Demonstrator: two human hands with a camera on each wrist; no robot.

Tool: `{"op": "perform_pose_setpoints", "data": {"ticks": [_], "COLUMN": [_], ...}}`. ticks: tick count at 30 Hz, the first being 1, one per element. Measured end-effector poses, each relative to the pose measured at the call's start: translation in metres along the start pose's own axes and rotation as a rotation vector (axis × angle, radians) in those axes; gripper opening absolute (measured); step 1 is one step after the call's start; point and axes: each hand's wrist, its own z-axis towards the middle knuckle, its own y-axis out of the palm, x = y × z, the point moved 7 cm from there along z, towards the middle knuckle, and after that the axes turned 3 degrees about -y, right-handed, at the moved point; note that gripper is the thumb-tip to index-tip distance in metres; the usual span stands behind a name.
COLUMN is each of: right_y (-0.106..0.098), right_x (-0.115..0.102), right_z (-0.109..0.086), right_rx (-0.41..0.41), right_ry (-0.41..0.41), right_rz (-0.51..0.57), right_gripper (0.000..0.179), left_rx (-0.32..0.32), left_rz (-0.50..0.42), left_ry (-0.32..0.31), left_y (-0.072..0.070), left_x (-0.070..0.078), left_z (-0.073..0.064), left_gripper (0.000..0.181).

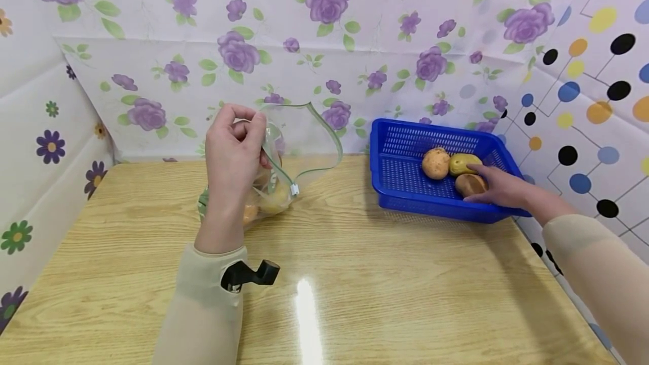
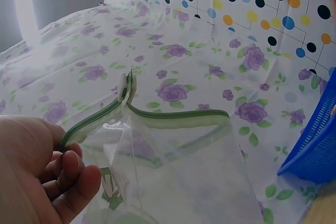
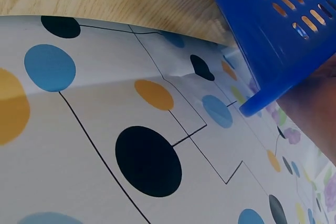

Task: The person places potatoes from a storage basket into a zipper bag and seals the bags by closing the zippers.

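Note:
My left hand (image 1: pixel 233 145) pinches the green-edged rim of a clear slider zip bag (image 1: pixel 316 142), whose mouth gapes to the right. Yellowish and orange roundish things (image 1: pixel 274 199) show through its lower part, blurred by the plastic. The white slider (image 1: pixel 294 189) sits on the rim. In the left wrist view the bag (image 2: pixel 178 171) hangs from the thumb and fingers. My right hand (image 1: pixel 502 187) reaches into a blue basket (image 1: pixel 426 201), thumb and fingers spread either side of a brown potato (image 1: pixel 469 185). Beside that potato lie a yellow-green potato (image 1: pixel 461 162) and a round tan potato (image 1: pixel 436 163).
The basket stands at the back right of the wood-grain table (image 1: pixel 355 275), close to the dotted side wall (image 1: pixel 598 128). A flowered sheet (image 1: pixel 284 72) hangs behind the table. In the right wrist view the basket's wall (image 3: pixel 273 40) covers most of the hand.

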Motion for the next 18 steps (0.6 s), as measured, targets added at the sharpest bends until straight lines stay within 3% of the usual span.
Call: {"op": "perform_pose_setpoints", "data": {"ticks": [18], "right_y": [0.003], "right_x": [0.014], "right_z": [0.004], "right_rx": [0.028], "right_ry": [0.07], "right_rz": [-0.001], "right_gripper": [0.075], "left_rx": [0.0], "left_rz": [0.015], "left_ry": [0.007], "left_y": [-0.001], "left_x": [0.0], "left_z": [0.0], "left_gripper": [0.016]}}
